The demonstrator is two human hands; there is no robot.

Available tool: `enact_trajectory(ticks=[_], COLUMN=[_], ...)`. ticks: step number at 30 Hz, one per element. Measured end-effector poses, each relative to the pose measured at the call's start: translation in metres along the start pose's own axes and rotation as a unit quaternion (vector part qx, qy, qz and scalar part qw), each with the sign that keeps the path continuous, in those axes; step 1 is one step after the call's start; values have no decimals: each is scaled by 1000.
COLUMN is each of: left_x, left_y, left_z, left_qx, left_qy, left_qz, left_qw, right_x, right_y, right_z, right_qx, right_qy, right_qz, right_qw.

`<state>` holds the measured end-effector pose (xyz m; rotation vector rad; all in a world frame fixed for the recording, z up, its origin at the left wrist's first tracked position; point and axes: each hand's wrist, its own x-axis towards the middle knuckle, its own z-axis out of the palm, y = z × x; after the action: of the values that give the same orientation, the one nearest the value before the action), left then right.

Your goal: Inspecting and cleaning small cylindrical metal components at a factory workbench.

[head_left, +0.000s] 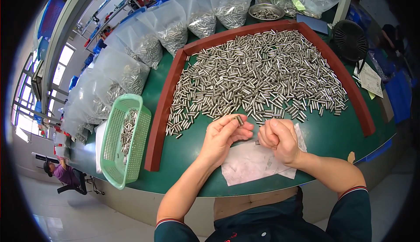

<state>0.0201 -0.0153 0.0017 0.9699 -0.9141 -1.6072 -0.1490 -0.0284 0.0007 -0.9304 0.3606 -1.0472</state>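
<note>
My left hand [222,133] pinches a short metal pin [239,120] between thumb and forefinger, its other fingers loosely curled. Just to its right, my right hand [282,140] is closed in a fist; a small dark end shows below its fingers, too small to name. Both hands hover over a stained pale pink cloth [245,167] at the near side of the green table [192,154]. Beyond them spreads a broad heap of loose metal pins [258,71], bordered on three sides by a dark red frame [162,123].
A light green basket [109,172] with some pins stands left of the frame. Several clear bags of pins [170,36] line the left and far edges. At the back are a round metal dish [266,17] and a black fan [350,40]. Another person [65,174] sits far left.
</note>
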Motion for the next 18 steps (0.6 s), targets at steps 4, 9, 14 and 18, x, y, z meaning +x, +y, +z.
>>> enact_trajectory(ticks=[4, 9, 14, 18], left_x=[-1, 0, -3, -4], left_y=[5, 6, 0, -4], left_z=[-2, -1, -1, 2], left_qx=[-83, -118, -8, 126], left_qy=[-26, -14, 8, 24], left_qz=[-84, -110, -54, 47], left_qw=[993, 987, 999, 991], right_x=[1, 1, 1, 1], right_y=[-1, 0, 0, -1], right_z=[1, 0, 1, 2], right_qx=[2, -3, 4, 7], right_qy=[1, 3, 7, 5], right_qz=[2, -2, 3, 5], right_qw=[1000, 1000, 1000, 1000])
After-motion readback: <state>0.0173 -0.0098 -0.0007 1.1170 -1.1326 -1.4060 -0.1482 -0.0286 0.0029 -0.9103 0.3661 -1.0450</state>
